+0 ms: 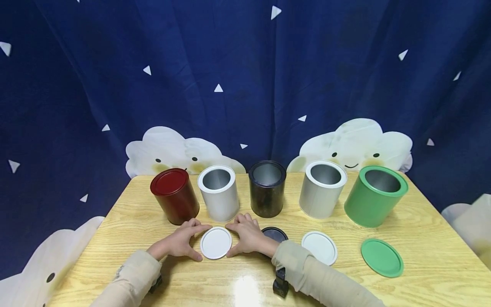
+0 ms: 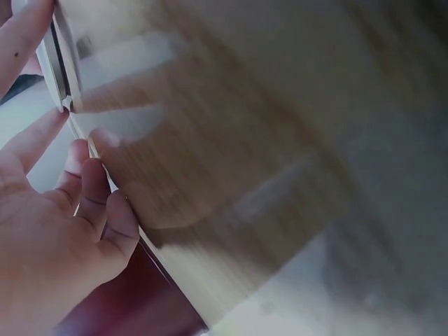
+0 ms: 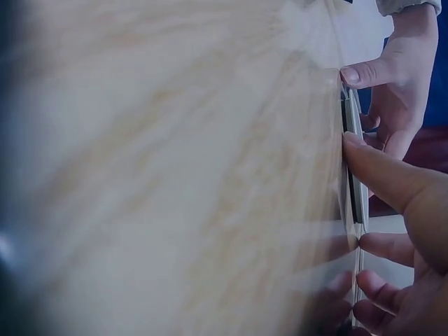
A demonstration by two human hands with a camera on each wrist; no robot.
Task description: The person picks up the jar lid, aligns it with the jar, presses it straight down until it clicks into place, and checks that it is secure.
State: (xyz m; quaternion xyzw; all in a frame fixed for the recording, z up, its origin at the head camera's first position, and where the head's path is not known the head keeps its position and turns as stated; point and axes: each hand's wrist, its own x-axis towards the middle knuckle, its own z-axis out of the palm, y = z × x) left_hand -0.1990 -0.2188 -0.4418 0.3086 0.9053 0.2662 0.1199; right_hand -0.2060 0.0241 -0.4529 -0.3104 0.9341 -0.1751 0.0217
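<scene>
A round white lid (image 1: 216,243) lies on the table in front of the first white can (image 1: 221,202), which has no lid on. My left hand (image 1: 184,241) is at the lid's left edge, forefinger and thumb spread along the rim. From the other side my right hand (image 1: 247,234) spans the right edge the same way. In the left wrist view, the left forefinger (image 2: 45,136) reaches the rim of the white lid (image 2: 57,59). The right thumb (image 3: 381,164) touches that lid's side in the right wrist view.
Behind the hands stand a dark red can (image 1: 178,202) with its lid on, and a black can (image 1: 266,198), second white can (image 1: 321,200) and green can (image 1: 372,204), all uncovered. A black lid (image 1: 274,233), partly behind my right arm, another white lid (image 1: 319,247) and a green lid (image 1: 382,257) lie rightward.
</scene>
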